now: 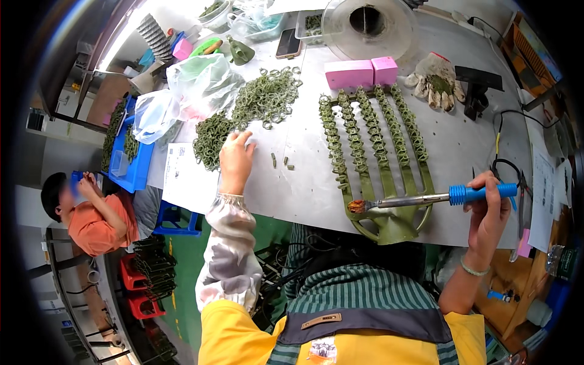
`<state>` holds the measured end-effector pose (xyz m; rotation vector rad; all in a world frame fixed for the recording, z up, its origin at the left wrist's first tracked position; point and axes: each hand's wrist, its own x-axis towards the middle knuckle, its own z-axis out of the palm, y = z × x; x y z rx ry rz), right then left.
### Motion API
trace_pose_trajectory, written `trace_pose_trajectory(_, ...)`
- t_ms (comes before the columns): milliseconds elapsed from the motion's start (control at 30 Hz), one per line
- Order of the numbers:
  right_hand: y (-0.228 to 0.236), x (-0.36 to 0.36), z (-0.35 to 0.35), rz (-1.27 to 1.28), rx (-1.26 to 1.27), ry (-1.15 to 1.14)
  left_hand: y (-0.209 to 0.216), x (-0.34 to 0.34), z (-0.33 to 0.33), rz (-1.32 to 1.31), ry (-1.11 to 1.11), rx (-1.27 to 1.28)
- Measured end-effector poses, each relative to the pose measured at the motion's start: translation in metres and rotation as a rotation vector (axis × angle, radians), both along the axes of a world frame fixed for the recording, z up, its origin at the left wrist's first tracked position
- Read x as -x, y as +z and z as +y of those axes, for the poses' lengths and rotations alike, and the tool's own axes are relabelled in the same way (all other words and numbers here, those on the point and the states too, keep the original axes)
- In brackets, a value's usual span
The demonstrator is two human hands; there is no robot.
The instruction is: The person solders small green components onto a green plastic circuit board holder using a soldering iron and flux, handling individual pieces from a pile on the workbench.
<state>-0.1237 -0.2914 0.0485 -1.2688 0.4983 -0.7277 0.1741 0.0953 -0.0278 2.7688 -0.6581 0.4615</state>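
My right hand (pixel 491 204) is closed round the blue handle of a soldering iron (pixel 413 200). The iron's brown, crusted tip lies over the lower part of a green wax-like frame (pixel 389 225). Several long prongs reach away from that frame's base, with rows of small green pieces along them. At the near edge of a heap of small green rings (pixel 211 137), my left hand (pixel 236 159) has its fingers apart, and nothing shows in them. A second, looser heap of green rings (pixel 266 94) spreads just beyond. A few short green bits (pixel 286 162) lie between my left hand and the frame.
Pink blocks (pixel 348 75) sit at the frame's far end. Beside them are a stained glove (pixel 437 82) and a black stand (pixel 477 91). Plastic bags (pixel 204 82), a phone (pixel 288 44) and a large round clear lid (pixel 370 24) occupy the far side. Another person (pixel 100 219) sits at left.
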Motion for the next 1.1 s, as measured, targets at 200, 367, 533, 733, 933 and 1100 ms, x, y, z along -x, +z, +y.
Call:
trace_pose_trajectory(200,0.001,0.001,0.000,0.001,0.018,-0.010,-0.005,0.008,0.006,0.031,0.028,-0.081)
trace_pose_trajectory(367,0.002,0.005,-0.007,0.021,0.017,-0.015,0.020,0.041,-0.011,0.103,0.012,0.138)
trace_pose_trajectory(533,-0.002,0.004,-0.009,0.003,0.024,-0.040,0.063,0.130,-0.077,0.454,-0.348,0.608)
trace_pose_trajectory(733,-0.009,-0.005,0.000,-0.001,-0.033,-0.017,0.050,0.159,-0.109,0.262,-0.491,0.441)
trace_pose_trajectory(933,-0.016,-0.017,0.008,-0.022,-0.080,0.097,0.042,0.156,-0.115,0.162,-0.532,0.336)
trace_pose_trajectory(1100,-0.004,-0.006,-0.002,-0.002,-0.060,0.002,0.044,0.154,-0.115,0.107,-0.548,0.303)
